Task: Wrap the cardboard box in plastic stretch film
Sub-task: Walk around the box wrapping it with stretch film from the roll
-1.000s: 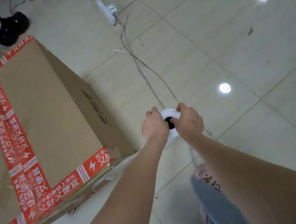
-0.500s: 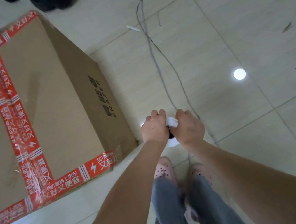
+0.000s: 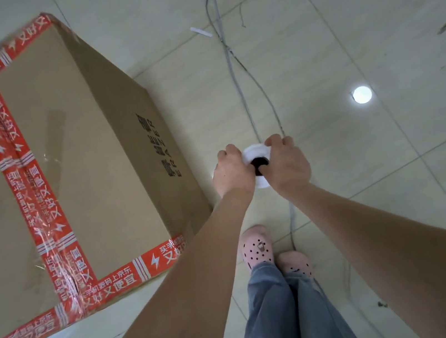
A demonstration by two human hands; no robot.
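Grips: left grip point(image 3: 233, 174), right grip point(image 3: 288, 167) clamped on film roll point(image 3: 255, 152); cardboard box point(image 3: 69, 164) just left.

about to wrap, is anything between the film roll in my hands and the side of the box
Nothing visible. Left hand and right hand grip the stretch film roll; only bare floor separates it from the printed side of the cardboard box. Grey cables lie beyond the roll, away from the box.
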